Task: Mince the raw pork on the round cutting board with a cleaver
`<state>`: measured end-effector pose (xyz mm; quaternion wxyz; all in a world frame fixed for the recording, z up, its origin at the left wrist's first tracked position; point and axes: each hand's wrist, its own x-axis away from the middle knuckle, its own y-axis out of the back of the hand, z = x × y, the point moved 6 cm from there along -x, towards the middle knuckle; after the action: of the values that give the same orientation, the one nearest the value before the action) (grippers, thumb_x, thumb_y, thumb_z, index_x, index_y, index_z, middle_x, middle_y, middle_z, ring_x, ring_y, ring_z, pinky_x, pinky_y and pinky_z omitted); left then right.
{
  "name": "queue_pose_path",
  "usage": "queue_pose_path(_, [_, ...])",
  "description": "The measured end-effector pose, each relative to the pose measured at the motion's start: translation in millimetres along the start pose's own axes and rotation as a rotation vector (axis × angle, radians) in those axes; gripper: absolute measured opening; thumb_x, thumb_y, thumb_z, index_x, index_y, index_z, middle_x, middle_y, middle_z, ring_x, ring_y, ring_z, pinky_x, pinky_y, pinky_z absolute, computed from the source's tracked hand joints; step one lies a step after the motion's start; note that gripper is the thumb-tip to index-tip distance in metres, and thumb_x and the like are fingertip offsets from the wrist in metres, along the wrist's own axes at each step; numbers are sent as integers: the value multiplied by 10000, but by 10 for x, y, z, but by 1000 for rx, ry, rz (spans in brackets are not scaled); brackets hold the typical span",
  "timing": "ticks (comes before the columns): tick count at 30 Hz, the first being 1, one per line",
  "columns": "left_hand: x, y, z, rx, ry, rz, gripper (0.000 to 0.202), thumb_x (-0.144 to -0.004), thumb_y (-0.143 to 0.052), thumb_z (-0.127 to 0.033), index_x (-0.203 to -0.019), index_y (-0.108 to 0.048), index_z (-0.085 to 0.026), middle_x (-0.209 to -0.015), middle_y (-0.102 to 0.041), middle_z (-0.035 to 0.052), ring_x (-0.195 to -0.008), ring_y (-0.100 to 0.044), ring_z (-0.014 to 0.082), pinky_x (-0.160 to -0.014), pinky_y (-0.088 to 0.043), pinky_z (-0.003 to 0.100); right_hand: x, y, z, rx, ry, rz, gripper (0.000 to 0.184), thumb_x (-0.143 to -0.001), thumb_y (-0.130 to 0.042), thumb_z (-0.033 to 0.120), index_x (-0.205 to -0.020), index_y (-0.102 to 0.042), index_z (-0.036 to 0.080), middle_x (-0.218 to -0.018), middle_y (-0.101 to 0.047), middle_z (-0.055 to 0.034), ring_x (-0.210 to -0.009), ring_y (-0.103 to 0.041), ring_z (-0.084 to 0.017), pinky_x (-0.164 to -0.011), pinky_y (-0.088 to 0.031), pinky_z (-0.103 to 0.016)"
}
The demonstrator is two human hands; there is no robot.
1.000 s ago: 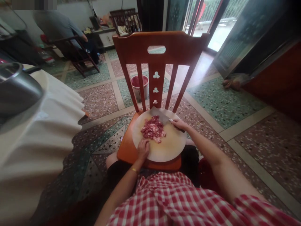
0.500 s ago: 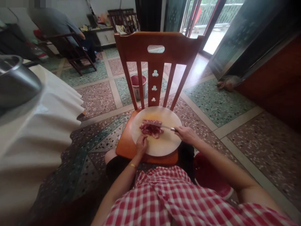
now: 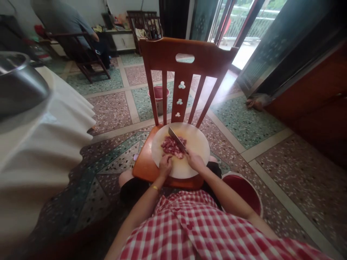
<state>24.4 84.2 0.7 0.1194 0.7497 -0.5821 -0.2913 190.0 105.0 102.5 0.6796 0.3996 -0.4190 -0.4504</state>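
A heap of chopped raw meat (image 3: pixel 168 147) lies on a round, pale cutting board (image 3: pixel 187 171). The board rests on the seat of a wooden chair (image 3: pixel 143 169). My right hand (image 3: pixel 195 161) grips the handle of a kitchen knife (image 3: pixel 176 138). The blade slants up and to the left across the meat, its tip towards the chair back. Close by the lower left edge of the heap, my left hand (image 3: pixel 165 164) is closed with its fingers curled over the board. Anything within those fingers is hidden.
Behind the chair back stands a bin (image 3: pixel 159 99). A red bucket (image 3: pixel 244 191) is on the floor by my right leg. To the left, a metal pot (image 3: pixel 23 86) sits on a cloth-covered table (image 3: pixel 54 119). Further off, a person (image 3: pixel 63 21) is seated on a chair.
My right hand has moved left and nearer to my body, swinging the knife from nearly level to a steep slant over the meat. My left hand has hardly moved.
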Motion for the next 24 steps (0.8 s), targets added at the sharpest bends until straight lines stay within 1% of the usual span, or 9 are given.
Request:
queue_pose_path(3, [5, 4, -20, 8, -4, 2, 190, -818, -398, -172, -887, -575, -175, -849, -625, 43, -844, -577, 150, -837, -448, 307, 58, 188, 14, -14, 85, -115, 524, -922, -302, 297, -1428, -196, 210, -981, -670, -98, -840, -635, -235, -745, -475, -320])
queue_pose_path(6, [10, 2, -33, 2, -15, 6, 190, -823, -395, -176, -889, -573, -174, -849, -624, 46, -840, -575, 152, -826, -449, 307, 99, 326, 47, -39, 118, -263, 537, -936, -242, 315, -1441, -142, 162, -1028, -648, -135, -890, -617, -235, -792, -464, -329])
queue_pose_path(8, [13, 5, -28, 0, -7, -1, 189, -822, -394, -172, -881, -573, -175, -845, -625, 48, -837, -576, 154, -821, -451, 308, 88, 227, 21, -28, 92, -217, 534, -933, -254, 306, -1437, -159, 157, -1057, -637, -141, -894, -618, -233, -796, -465, -332])
queue_pose_path(10, [14, 9, -19, -2, 3, -6, 186, -818, -396, -166, -871, -573, -175, -839, -625, 48, -835, -577, 155, -823, -451, 311, 72, 77, -39, -12, 53, -87, 515, -920, -304, 292, -1420, -232, 192, -1058, -644, -120, -875, -629, -231, -778, -473, -330])
queue_pose_path(12, [13, 9, -15, 1, 9, -3, 185, -815, -397, -160, -866, -574, -175, -836, -624, 46, -835, -578, 154, -828, -450, 312, 74, 40, -82, -21, 35, -21, 498, -907, -335, 280, -1400, -287, 227, -1048, -654, -97, -874, -634, -233, -768, -477, -324])
queue_pose_path(16, [11, 1, -31, 17, -8, 13, 191, -816, -397, -158, -881, -575, -176, -855, -626, 46, -846, -574, 151, -826, -450, 307, 94, 288, -25, -106, 94, -226, 527, -918, -291, 284, -1431, -194, 206, -1103, -628, -114, -919, -618, -236, -802, -468, -325])
queue_pose_path(18, [9, 6, -38, 8, -13, 11, 192, -814, -399, -158, -880, -578, -177, -856, -627, 48, -847, -572, 152, -824, -451, 306, 77, 300, 14, -116, 108, -279, 541, -920, -278, 276, -1438, -162, 170, -1129, -610, -137, -932, -612, -232, -822, -464, -326])
queue_pose_path(22, [3, 20, -29, -7, -1, -1, 190, -806, -400, -151, -865, -579, -175, -834, -624, 48, -830, -575, 154, -805, -457, 303, -21, 50, -4, -46, 52, -17, 530, -894, -349, 262, -1410, -263, 181, -1052, -651, -113, -868, -636, -223, -773, -488, -319])
queue_pose_path(24, [2, 14, -20, 1, 2, 4, 189, -805, -401, -150, -868, -578, -174, -836, -623, 47, -827, -576, 152, -803, -458, 301, -37, 73, -5, -25, 46, 18, 524, -895, -347, 272, -1409, -266, 206, -1014, -668, -99, -831, -645, -227, -747, -493, -323])
